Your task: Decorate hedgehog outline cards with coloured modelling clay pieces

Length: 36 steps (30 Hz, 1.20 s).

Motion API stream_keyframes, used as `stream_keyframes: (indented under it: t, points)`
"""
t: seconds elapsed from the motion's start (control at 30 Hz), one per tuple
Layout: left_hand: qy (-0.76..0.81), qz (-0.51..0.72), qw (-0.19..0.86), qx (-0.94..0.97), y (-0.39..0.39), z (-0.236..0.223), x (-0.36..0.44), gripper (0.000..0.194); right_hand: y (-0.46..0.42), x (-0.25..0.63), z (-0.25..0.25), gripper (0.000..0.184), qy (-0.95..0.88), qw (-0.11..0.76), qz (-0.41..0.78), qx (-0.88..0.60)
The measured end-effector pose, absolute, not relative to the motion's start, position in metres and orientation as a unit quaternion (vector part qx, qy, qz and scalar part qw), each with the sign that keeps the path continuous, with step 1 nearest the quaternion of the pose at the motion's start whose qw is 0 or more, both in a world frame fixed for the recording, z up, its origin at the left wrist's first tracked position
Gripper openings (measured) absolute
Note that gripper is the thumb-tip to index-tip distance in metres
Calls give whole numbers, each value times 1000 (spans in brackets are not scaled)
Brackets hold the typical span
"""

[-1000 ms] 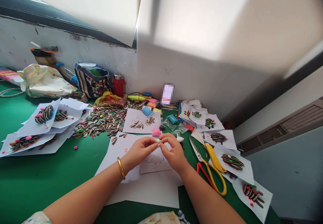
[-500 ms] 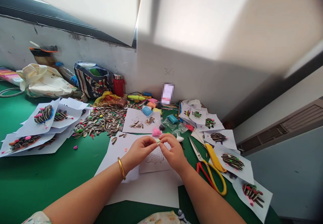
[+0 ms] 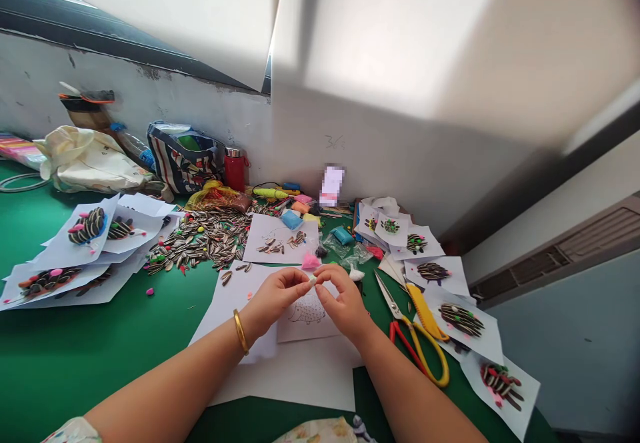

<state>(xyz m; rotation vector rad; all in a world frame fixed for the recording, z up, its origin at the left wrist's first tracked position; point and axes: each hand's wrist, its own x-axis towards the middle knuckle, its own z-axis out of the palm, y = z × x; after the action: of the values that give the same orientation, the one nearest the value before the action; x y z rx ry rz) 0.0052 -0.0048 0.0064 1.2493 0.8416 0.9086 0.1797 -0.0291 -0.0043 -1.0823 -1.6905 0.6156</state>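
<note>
My left hand (image 3: 277,296) and my right hand (image 3: 344,300) meet above a white sheet with a printed hedgehog outline (image 3: 307,315). Both pinch a tiny pale bit of clay (image 3: 313,280) between thumb and fingertips. A gold bangle (image 3: 241,332) sits on my left wrist. A pink lump of clay (image 3: 311,261) lies just beyond my fingers. Another sheet with a few seeds stuck on it (image 3: 280,238) lies further back.
A heap of sunflower seeds (image 3: 205,236) spreads at the back left on the green table (image 3: 75,350). Finished seed pictures (image 3: 85,230) lie at left and at right (image 3: 463,320). Yellow scissors (image 3: 423,336) lie right of my hand. Bags (image 3: 183,156) and a red flask (image 3: 235,168) stand by the wall.
My fingertips have shifted slightly while working the small clay bit; both hands stay in the same place.
</note>
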Motion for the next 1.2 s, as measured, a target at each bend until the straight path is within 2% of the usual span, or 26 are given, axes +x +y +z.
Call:
stream_keyframes:
  t: [0.17,0.43,1.2]
  points:
    - [354,404,654,532,-5,2,6,29,-30,178,-5,6,-697,489,264,-452]
    - [380,391,610,575,-3,-2,6,28,-29,178,-5,12,-699,488,258,-456]
    - [364,398,622,567,-6,8,7,29,-30,177,-6,8,-718,455,261,-458]
